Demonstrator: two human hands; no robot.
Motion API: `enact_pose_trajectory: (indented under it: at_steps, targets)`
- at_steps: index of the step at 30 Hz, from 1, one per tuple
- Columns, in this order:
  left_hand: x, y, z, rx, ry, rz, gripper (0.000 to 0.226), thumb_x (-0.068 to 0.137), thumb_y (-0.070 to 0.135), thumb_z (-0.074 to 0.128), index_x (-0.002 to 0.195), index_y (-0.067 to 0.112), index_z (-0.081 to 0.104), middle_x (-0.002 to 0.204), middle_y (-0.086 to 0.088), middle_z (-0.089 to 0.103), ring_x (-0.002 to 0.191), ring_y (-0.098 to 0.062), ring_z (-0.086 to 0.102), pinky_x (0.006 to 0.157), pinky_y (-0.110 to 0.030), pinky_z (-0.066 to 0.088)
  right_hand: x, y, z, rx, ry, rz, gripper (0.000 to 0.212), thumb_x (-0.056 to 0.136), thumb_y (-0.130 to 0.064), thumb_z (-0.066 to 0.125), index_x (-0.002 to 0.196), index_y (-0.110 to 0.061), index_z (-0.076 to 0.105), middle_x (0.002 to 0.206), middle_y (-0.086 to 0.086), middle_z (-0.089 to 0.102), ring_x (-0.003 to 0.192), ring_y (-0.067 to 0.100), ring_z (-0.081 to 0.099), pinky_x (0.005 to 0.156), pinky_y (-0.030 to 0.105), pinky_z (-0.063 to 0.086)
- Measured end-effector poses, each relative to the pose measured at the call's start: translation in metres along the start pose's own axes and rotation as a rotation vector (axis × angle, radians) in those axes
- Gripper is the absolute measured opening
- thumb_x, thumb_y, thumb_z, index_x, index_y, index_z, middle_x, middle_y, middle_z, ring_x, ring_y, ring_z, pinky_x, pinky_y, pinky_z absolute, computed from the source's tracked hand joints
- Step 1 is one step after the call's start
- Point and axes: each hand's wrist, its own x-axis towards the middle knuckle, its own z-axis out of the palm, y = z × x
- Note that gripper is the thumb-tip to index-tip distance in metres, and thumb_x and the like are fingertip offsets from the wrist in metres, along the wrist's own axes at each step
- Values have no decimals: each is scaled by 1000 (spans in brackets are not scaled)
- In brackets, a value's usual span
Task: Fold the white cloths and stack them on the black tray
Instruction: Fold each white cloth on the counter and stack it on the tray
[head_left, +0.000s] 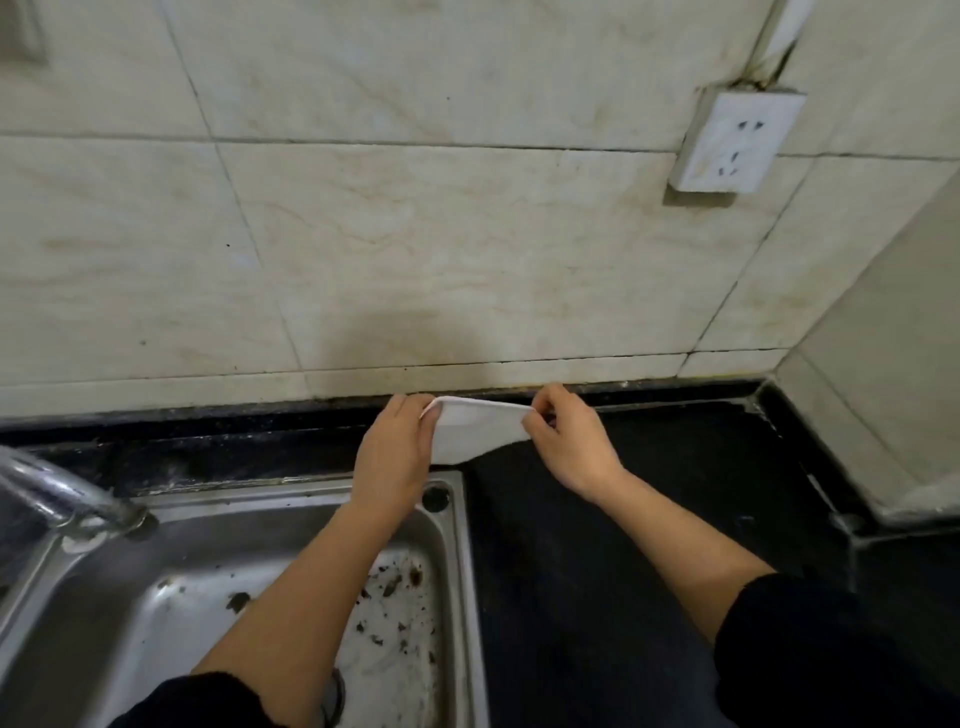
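A small white cloth (480, 427) is held up in the air at the back of the black stone table (649, 493), close to the pale tiled wall (415, 234) and just beyond the far right corner of the stainless steel sink (457, 545). One upper corner is pinched between thumb and fingers of the left hand (397, 449), the other between thumb and fingers of the right hand (569, 439); both hands are closed on the fabric, and nothing else is held. The top edge is drawn fairly taut between them, while the lower edge hangs loose and slants down toward the left.

The step in hand is judged to be the squaring or folding of this cloth. It would be done well if the two pinched corners were kept level and the tension even, so that the hanging edge drops straight before it is doubled over. The fold is best made over the dry black table to the right, not over the sink, whose basin is seen to be flecked with dark debris (395, 587). Edges should be matched before the crease is pressed.

No black tray and no other cloths can be seen in this view, so the progress of the stack cannot be judged.
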Motion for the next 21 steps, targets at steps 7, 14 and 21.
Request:
enact_pose_trajectory:
  at_steps: [7, 14, 21]
  targets:
    - [-31, 113, -11, -267, -210, 21, 22, 92, 38, 60, 79, 21, 68, 73, 12, 64, 69, -5, 56, 62, -20, 37, -89, 41, -113, 226, 152, 147, 13, 92, -14, 53, 80, -11, 56, 71, 1, 50, 65, 12, 45, 62, 27, 36]
    - [-71, 217, 16, -375, -457, 100, 29, 80, 41, 73, 67, 16, 71, 68, -1, 68, 69, -17, 64, 63, -31, 50, -185, 99, -221, 237, 153, 294, 23, 88, -14, 59, 67, -5, 60, 60, -3, 53, 54, 3, 46, 54, 17, 36]
    - [-110, 311, 74, -276, -701, 260, 26, 84, 39, 70, 69, 17, 71, 69, 2, 67, 65, -11, 61, 58, -27, 45, -283, 175, -310, 231, 156, 372, 12, 85, -4, 70, 73, -7, 70, 67, 3, 67, 66, 13, 59, 66, 25, 50]
